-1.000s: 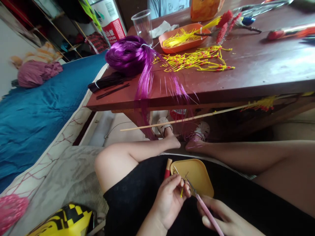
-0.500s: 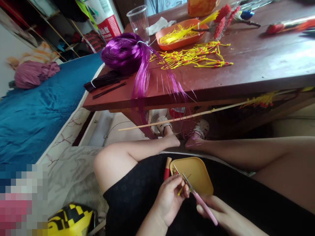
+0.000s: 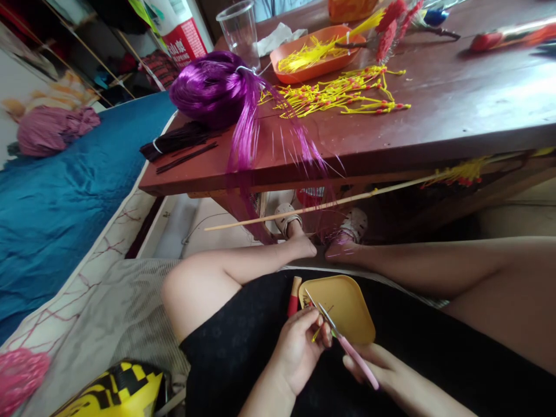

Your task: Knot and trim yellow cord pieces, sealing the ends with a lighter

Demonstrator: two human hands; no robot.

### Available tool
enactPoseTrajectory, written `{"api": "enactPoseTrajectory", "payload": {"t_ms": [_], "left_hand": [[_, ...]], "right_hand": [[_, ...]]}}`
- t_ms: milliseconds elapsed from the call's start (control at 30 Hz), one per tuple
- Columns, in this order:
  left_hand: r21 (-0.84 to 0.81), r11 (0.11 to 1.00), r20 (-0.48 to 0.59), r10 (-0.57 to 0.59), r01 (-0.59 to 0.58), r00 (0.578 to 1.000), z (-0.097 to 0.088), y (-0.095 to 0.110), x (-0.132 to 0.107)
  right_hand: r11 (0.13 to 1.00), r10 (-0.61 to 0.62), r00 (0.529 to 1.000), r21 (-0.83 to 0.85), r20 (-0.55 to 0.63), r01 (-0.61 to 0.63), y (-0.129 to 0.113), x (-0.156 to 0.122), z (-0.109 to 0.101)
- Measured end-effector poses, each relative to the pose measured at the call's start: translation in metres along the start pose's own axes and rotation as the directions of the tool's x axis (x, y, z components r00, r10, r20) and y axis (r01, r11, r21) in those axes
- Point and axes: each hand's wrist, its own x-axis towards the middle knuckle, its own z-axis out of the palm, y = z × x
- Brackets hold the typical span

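On my lap, my right hand (image 3: 377, 366) is closed around pink-handled scissors (image 3: 355, 356). The blades point up and to the left, slightly apart, right against the fingertips of my left hand (image 3: 299, 350). That hand pinches a thin yellow strand (image 3: 315, 334), whose short end sticks out below the fingers; the rest is hidden by the fingers. Just beyond both hands lies a shallow yellow tray (image 3: 358, 307) with small dark bits in it. A red tube with a wood-coloured end (image 3: 293, 296) rests at the tray's left side.
A dark red table (image 3: 373, 139) stands ahead, bearing a purple fibre bundle (image 3: 208, 87), dark sticks (image 3: 178, 142), an orange dish (image 3: 289, 76) and knotted yellow strings (image 3: 334, 92). A thin stick (image 3: 278, 218) juts out below the table edge. A blue-covered bed (image 3: 78, 185) lies left.
The view has shifted slightly, so table and bed appear a little further left and up. Both hands keep their hold, with the scissors still at my left fingertips.
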Motion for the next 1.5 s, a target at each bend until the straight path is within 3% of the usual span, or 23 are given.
{"api": "enactPoseTrajectory", "payload": {"t_ms": [367,533,967,1133,1200,1267,1333,1500], "left_hand": [[-0.014,1.0,-0.011,-0.022,0.022,1.0,-0.001,0.0,0.003],[-0.009,1.0,-0.033,-0.024,0.024,0.999,-0.001,-0.001,0.003],[0.118,0.991,-0.124,-0.043,0.057,0.991,-0.01,-0.006,0.019],[0.111,0.994,-0.123,0.004,0.01,0.992,-0.008,-0.001,0.016],[0.096,0.993,-0.105,0.072,-0.062,0.992,-0.005,0.008,0.007],[0.089,0.984,-0.072,0.158,-0.152,0.985,0.0,0.022,-0.006],[0.104,0.97,-0.016,0.223,-0.22,0.975,0.004,0.036,-0.02],[0.224,0.895,0.106,0.371,-0.386,0.923,0.009,0.055,-0.046]], "right_hand": [[0.999,0.044,0.996,-0.009,0.074,-0.044,-0.004,0.0,0.001],[0.999,0.027,0.999,-0.032,0.023,-0.027,0.006,0.003,0.003],[0.996,-0.005,0.995,-0.091,0.096,0.014,0.034,0.018,0.009],[0.982,-0.004,0.998,-0.188,0.06,0.015,0.012,0.006,0.0],[0.89,-0.065,0.997,-0.454,-0.031,0.044,-0.006,0.002,-0.009],[0.63,-0.156,0.977,-0.777,-0.148,-0.017,-0.022,0.004,-0.02],[0.496,-0.173,0.954,-0.859,-0.245,-0.131,-0.032,0.011,-0.027],[0.38,-0.179,0.93,-0.895,-0.32,-0.235,-0.033,0.031,-0.024]]}}
